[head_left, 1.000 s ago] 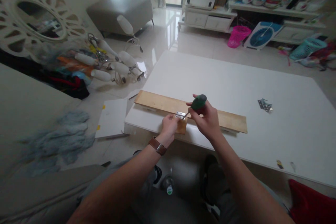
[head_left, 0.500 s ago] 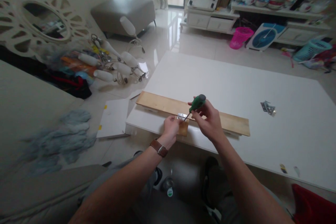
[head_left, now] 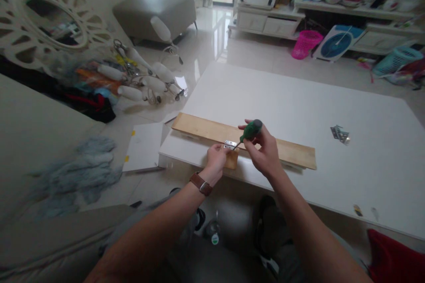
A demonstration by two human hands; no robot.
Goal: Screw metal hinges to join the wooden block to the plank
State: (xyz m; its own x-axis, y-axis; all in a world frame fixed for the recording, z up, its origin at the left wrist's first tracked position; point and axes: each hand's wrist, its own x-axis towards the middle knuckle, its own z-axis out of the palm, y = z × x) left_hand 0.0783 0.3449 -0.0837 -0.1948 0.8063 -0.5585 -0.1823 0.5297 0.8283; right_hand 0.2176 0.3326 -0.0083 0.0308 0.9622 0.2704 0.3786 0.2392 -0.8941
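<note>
A long wooden board [head_left: 292, 152] lies along the near edge of the white table [head_left: 299, 110]. A small wooden block [head_left: 231, 159] sits against its front side, with a metal hinge [head_left: 229, 144] across the joint. My left hand [head_left: 215, 159], with a brown watch strap on the wrist, grips the block from the left. My right hand [head_left: 264, 150] is closed round a green-handled screwdriver [head_left: 250, 129], whose tip rests on the hinge.
More metal hinges [head_left: 338, 133] lie on the table to the right. A white panel [head_left: 144, 147] lies on the floor at the left, beyond it a chandelier [head_left: 146, 82] and a round mirror [head_left: 49, 24]. A pink basket [head_left: 305, 44] and a fan [head_left: 335, 43] stand at the back.
Both hands stay on the block, hinge and screwdriver; the screwdriver handle has tilted slightly. The view has shifted a little.
</note>
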